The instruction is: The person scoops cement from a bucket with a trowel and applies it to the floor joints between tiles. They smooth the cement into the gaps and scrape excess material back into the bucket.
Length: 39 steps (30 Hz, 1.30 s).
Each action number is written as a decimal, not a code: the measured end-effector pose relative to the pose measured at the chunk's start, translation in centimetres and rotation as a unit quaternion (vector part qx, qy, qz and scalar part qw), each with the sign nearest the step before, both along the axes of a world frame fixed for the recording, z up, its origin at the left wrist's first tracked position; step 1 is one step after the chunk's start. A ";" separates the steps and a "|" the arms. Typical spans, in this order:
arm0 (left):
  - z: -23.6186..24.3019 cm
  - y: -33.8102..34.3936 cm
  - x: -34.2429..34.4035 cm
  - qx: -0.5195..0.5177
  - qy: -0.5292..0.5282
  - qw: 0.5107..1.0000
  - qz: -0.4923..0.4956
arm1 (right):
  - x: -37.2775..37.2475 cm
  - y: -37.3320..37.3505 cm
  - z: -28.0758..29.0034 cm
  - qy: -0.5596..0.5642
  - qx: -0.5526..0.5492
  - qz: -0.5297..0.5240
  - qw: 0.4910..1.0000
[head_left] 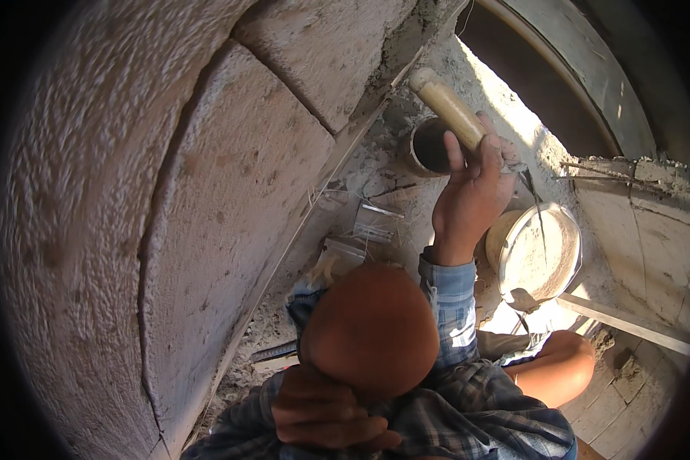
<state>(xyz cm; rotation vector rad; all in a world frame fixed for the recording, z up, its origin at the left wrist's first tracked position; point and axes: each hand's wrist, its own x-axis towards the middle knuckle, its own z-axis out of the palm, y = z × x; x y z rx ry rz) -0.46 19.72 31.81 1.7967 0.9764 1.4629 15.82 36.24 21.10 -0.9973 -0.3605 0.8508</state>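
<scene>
My right hand [474,188] is raised above the ground and closed around the wooden handle of a trowel [454,109]. Its thin dark metal part bends down from my fingers over a round whitish bucket [543,249], with the blade seen nearly edge-on. Pale grey material, like mortar, fills the bucket, and I cannot tell whether the blade touches it. Close to my body, beside my bent knee [369,330], my left hand [326,414] has its fingers curled together. Its palm side is hidden, so anything inside it does not show.
A wall of large pale blocks [245,138] rises close on the left. Behind my right hand stands a dark-mouthed round container [428,146]. Scraps [372,222] litter the ground near the wall. A wooden strip [629,323] runs right from the bucket toward a low block wall [636,230].
</scene>
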 end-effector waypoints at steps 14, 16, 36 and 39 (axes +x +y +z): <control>1.2 -3.0 -3.5 -0.123 0.128 0.982 -0.061 | 1.0 0.1 0.0 0.000 0.038 -0.046 0.998; 2.4 -2.8 -2.8 -0.180 0.133 0.973 -0.056 | 0.6 0.1 0.0 0.004 0.026 -0.038 0.999; 4.6 -1.1 -0.1 -0.219 0.073 0.972 0.031 | 0.7 1.7 -0.8 0.023 0.029 0.036 0.999; 3.6 -1.5 -0.2 -0.174 0.061 0.982 0.036 | 1.8 1.4 -1.1 0.007 0.038 0.000 0.999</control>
